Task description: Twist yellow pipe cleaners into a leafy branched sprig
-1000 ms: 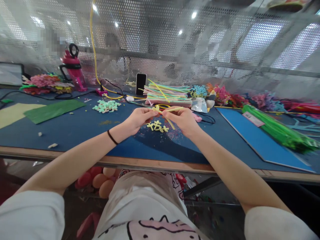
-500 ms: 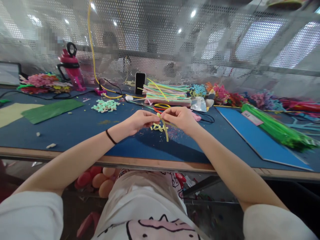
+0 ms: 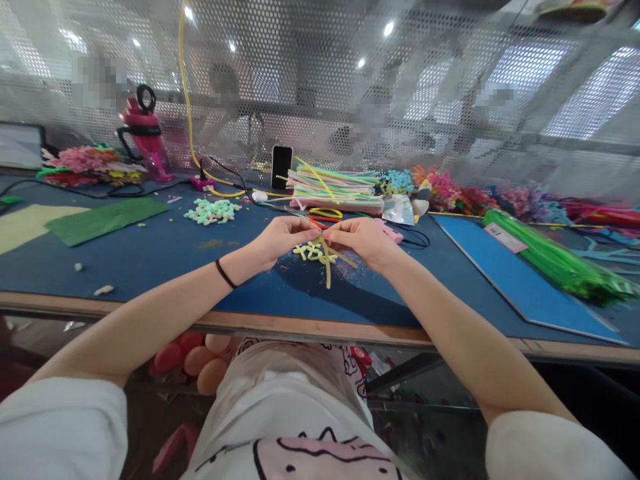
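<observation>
My left hand (image 3: 281, 239) and my right hand (image 3: 361, 240) meet over the blue mat, fingertips pinched together on a yellow pipe cleaner (image 3: 327, 267). Its free end hangs down toward me, and a second strand slants right under my right hand. Just behind the pinch lie a few small yellow twisted pieces (image 3: 311, 251) on the mat. A black band circles my left wrist.
A stack of pastel pipe cleaners (image 3: 336, 187) lies behind my hands, with a phone (image 3: 281, 167) standing beside it. A pink bottle (image 3: 146, 137) stands far left, green and yellow sheets (image 3: 103, 220) near it. Green pipe cleaners (image 3: 555, 257) lie on a blue board (image 3: 505, 280) at right.
The pipe cleaner's free end swung from pointing right and away to hanging down toward me. Both hands dropped slightly and drew closer together.
</observation>
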Action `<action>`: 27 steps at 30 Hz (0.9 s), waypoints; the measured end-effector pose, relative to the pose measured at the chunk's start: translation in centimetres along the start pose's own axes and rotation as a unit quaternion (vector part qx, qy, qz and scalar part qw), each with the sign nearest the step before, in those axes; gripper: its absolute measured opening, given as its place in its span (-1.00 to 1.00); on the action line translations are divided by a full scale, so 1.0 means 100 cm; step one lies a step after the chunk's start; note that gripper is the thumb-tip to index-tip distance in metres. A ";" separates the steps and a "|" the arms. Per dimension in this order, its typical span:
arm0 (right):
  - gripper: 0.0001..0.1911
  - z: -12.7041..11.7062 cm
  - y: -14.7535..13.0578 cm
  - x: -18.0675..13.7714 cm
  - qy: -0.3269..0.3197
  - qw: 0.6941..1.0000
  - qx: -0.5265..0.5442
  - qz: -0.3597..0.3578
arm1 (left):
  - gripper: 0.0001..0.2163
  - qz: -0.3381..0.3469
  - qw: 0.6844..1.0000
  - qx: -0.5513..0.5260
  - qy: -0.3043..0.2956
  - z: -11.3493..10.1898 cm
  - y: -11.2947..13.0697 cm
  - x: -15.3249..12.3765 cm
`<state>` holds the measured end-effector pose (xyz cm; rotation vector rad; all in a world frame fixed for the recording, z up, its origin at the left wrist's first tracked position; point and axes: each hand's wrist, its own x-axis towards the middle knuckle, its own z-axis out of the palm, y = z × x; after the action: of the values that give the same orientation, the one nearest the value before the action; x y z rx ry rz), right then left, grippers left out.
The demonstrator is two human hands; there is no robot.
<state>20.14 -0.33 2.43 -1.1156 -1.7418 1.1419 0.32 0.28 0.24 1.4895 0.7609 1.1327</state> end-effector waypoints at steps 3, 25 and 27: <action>-0.69 0.000 0.001 0.001 -0.030 0.993 0.098 0.057 | -0.68 0.019 0.999 -0.017 -0.023 0.000 0.000 0.001; -0.78 0.017 -0.006 -0.007 0.102 0.984 -0.113 -0.094 | -0.69 0.042 0.997 0.033 0.056 0.004 -0.003 0.001; -0.78 0.019 -0.006 -0.008 0.116 0.979 -0.125 -0.108 | -0.70 0.059 0.996 0.049 0.055 0.004 -0.002 0.001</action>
<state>18.48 -1.71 2.28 -1.1223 -1.8022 0.6478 0.75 0.31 0.08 1.5798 0.8231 1.2905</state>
